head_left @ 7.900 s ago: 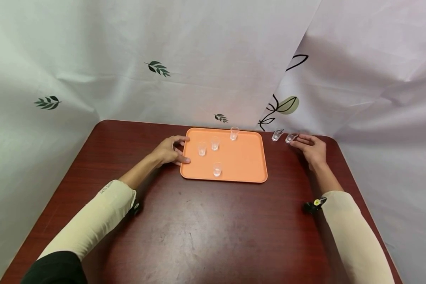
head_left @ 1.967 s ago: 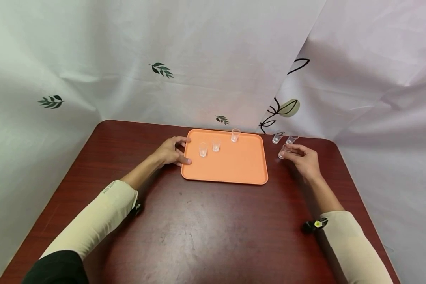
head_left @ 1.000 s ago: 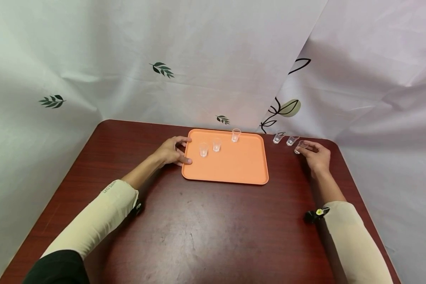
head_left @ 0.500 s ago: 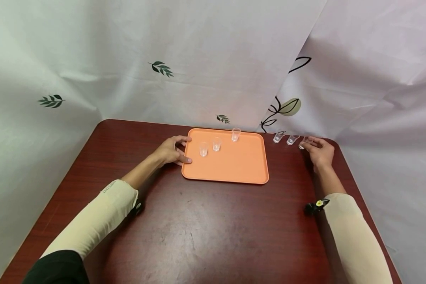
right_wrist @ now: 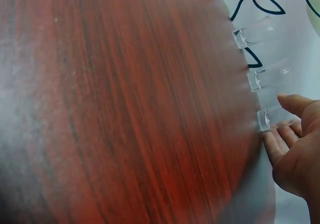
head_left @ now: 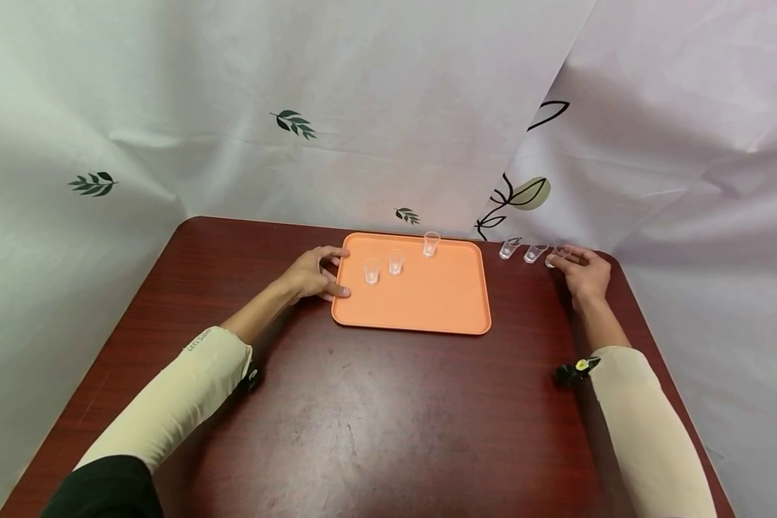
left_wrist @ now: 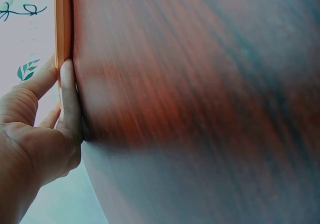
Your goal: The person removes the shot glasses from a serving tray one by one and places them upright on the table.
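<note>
My right hand [head_left: 584, 275] holds a small clear shot glass [head_left: 551, 262] by its side at the table's far right corner. In the right wrist view this glass [right_wrist: 263, 120] stands upright on the table between thumb and fingers. Left of it are two more shot glasses, one nearer [head_left: 532, 253] and one further off [head_left: 508, 249]. My left hand [head_left: 307, 275] grips the left edge of an orange tray [head_left: 427, 309], its rim [left_wrist: 63, 24] between thumb and fingers. On the tray stand three shot glasses: left [head_left: 371, 272], middle [head_left: 396, 262] and back [head_left: 431, 244].
A dark red-brown wooden table [head_left: 375, 410] carries everything. White patterned cloth [head_left: 362, 108] hangs right behind its back edge and along the sides. The row of glasses stands close to that back edge.
The glass at the tray's front has left the tray. My right hand has brought it right and back, to the end of the row. The left hand stays on the tray.
</note>
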Action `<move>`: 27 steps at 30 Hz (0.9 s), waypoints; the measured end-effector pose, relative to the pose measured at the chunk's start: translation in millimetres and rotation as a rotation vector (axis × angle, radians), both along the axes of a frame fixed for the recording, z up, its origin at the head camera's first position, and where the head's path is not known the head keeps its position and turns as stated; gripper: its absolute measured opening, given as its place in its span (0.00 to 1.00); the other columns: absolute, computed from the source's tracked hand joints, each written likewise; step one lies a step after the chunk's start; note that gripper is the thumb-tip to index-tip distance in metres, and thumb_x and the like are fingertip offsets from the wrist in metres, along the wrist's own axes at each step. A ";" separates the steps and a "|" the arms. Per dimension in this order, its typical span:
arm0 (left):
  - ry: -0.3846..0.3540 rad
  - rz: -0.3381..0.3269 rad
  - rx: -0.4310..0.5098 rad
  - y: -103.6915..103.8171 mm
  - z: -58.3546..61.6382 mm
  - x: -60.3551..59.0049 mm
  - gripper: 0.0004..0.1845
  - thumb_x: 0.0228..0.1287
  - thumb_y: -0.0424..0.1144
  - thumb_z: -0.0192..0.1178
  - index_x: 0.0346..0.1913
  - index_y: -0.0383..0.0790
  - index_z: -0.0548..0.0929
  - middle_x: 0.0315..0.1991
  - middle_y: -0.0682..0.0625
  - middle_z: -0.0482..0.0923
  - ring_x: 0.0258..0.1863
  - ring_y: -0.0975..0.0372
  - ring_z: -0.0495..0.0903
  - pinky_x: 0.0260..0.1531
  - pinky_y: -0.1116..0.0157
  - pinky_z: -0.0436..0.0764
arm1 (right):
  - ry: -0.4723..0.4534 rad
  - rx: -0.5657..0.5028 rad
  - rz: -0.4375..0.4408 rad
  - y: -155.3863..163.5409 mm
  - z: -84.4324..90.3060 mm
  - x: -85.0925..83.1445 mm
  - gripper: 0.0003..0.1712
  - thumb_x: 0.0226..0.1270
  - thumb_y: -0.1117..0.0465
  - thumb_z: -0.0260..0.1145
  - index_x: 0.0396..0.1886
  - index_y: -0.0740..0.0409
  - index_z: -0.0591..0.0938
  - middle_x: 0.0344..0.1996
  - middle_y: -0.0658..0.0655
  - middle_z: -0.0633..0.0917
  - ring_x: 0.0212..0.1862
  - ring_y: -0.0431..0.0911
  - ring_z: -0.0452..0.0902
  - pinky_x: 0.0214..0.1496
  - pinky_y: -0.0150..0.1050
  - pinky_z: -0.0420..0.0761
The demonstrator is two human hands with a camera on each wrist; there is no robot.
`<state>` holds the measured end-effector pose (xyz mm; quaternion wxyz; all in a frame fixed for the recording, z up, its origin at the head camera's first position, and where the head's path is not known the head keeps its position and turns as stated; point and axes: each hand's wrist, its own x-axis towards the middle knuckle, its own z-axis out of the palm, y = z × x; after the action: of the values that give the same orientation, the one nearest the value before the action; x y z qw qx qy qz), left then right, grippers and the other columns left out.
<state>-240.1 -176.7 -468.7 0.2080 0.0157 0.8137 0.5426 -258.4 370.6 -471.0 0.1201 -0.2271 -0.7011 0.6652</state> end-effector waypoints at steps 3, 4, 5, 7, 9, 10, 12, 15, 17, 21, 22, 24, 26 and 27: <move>0.001 0.001 -0.004 -0.3 0.6 -0.2 0.51 0.59 0.22 0.84 0.84 0.41 0.73 0.69 0.37 0.68 0.39 0.62 0.88 0.33 0.63 0.96 | -0.007 0.017 -0.010 0.7 -0.7 2.1 0.21 0.61 0.74 0.85 0.52 0.54 0.92 0.30 0.35 0.91 0.35 0.27 0.88 0.40 0.19 0.88; -0.001 0.002 -0.003 -0.4 0.3 -0.6 0.51 0.59 0.22 0.83 0.84 0.41 0.73 0.69 0.37 0.68 0.39 0.62 0.88 0.33 0.63 0.96 | -0.012 0.013 -0.017 1.0 -1.1 2.9 0.22 0.61 0.74 0.85 0.52 0.54 0.92 0.30 0.35 0.91 0.36 0.27 0.88 0.40 0.19 0.88; -0.004 0.003 0.000 -0.3 0.6 -0.6 0.51 0.59 0.22 0.83 0.84 0.41 0.73 0.69 0.37 0.68 0.39 0.62 0.88 0.34 0.62 0.96 | -0.014 0.005 -0.024 1.1 -1.3 4.1 0.23 0.60 0.74 0.86 0.52 0.54 0.92 0.30 0.35 0.91 0.37 0.27 0.88 0.40 0.19 0.89; -0.009 0.003 0.007 0.0 1.1 -0.4 0.51 0.59 0.21 0.83 0.85 0.41 0.73 0.69 0.36 0.68 0.39 0.61 0.89 0.34 0.61 0.97 | -0.023 0.007 -0.034 0.8 -1.7 7.1 0.23 0.60 0.73 0.87 0.52 0.53 0.91 0.31 0.36 0.91 0.37 0.28 0.88 0.40 0.19 0.89; -0.014 0.003 0.011 0.1 1.4 -0.2 0.51 0.59 0.21 0.83 0.85 0.41 0.72 0.69 0.36 0.68 0.40 0.61 0.89 0.35 0.61 0.97 | -0.029 -0.009 -0.041 1.0 -1.9 9.9 0.24 0.60 0.73 0.87 0.54 0.53 0.91 0.31 0.36 0.91 0.38 0.28 0.87 0.40 0.19 0.88; -0.015 0.003 0.012 0.1 1.5 -0.1 0.51 0.59 0.21 0.83 0.85 0.41 0.72 0.69 0.36 0.68 0.40 0.61 0.89 0.35 0.61 0.97 | -0.028 -0.016 -0.042 0.9 -2.0 11.2 0.24 0.61 0.73 0.86 0.55 0.54 0.91 0.31 0.37 0.91 0.38 0.29 0.87 0.40 0.19 0.88; -0.018 0.003 0.013 -0.2 1.7 0.2 0.51 0.59 0.21 0.83 0.85 0.41 0.72 0.69 0.36 0.68 0.40 0.62 0.90 0.36 0.61 0.97 | -0.032 -0.012 -0.038 0.2 -1.4 14.3 0.26 0.62 0.73 0.86 0.58 0.56 0.90 0.31 0.36 0.92 0.38 0.28 0.87 0.40 0.18 0.88; -0.017 0.004 0.009 -0.1 1.8 0.5 0.51 0.59 0.21 0.83 0.85 0.41 0.72 0.69 0.36 0.68 0.40 0.62 0.90 0.35 0.61 0.97 | -0.017 -0.057 -0.034 0.7 -1.2 18.3 0.27 0.63 0.75 0.84 0.61 0.60 0.89 0.31 0.37 0.92 0.38 0.28 0.88 0.41 0.19 0.89; -0.016 0.003 0.007 0.2 2.1 0.9 0.52 0.59 0.22 0.83 0.85 0.41 0.72 0.69 0.37 0.68 0.40 0.62 0.90 0.35 0.61 0.97 | -0.008 -0.088 -0.032 0.2 -0.3 21.7 0.27 0.63 0.76 0.83 0.61 0.61 0.88 0.31 0.39 0.93 0.38 0.29 0.89 0.41 0.20 0.90; -0.016 0.004 0.003 0.4 1.7 0.5 0.52 0.59 0.22 0.83 0.85 0.42 0.72 0.70 0.37 0.68 0.40 0.62 0.90 0.35 0.61 0.97 | -0.009 -0.105 -0.026 -1.7 0.3 29.2 0.24 0.63 0.75 0.83 0.57 0.61 0.88 0.31 0.39 0.93 0.35 0.29 0.90 0.40 0.22 0.91; -0.016 0.004 0.004 0.7 1.9 0.8 0.52 0.59 0.22 0.84 0.85 0.42 0.72 0.70 0.37 0.68 0.40 0.62 0.90 0.36 0.61 0.97 | -0.009 -0.101 -0.020 -2.6 0.5 31.0 0.24 0.63 0.75 0.83 0.57 0.61 0.88 0.32 0.39 0.94 0.35 0.28 0.90 0.40 0.22 0.91; -0.017 0.007 0.005 0.8 1.7 0.6 0.51 0.59 0.22 0.83 0.85 0.42 0.72 0.69 0.37 0.68 0.40 0.61 0.90 0.35 0.61 0.97 | -0.009 -0.091 -0.009 -4.8 0.3 34.4 0.23 0.64 0.74 0.83 0.58 0.62 0.88 0.31 0.39 0.94 0.35 0.28 0.90 0.41 0.22 0.92; -0.017 0.007 0.012 1.4 2.3 1.1 0.51 0.59 0.22 0.83 0.85 0.41 0.72 0.69 0.37 0.68 0.40 0.62 0.90 0.35 0.61 0.97 | 0.003 -0.101 0.003 -7.2 0.1 37.3 0.23 0.65 0.75 0.82 0.59 0.64 0.87 0.31 0.39 0.94 0.35 0.28 0.90 0.42 0.23 0.92; -0.017 0.007 0.015 1.7 2.7 1.4 0.51 0.59 0.22 0.83 0.85 0.41 0.72 0.69 0.37 0.68 0.39 0.62 0.90 0.35 0.61 0.97 | 0.008 -0.104 0.009 -8.8 -0.1 38.7 0.24 0.65 0.75 0.82 0.59 0.64 0.87 0.31 0.39 0.94 0.35 0.28 0.91 0.43 0.23 0.92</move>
<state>-238.7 -175.0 -466.0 0.2130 0.0100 0.8078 0.5496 -219.8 361.7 -471.1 0.1082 -0.2271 -0.6661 0.7022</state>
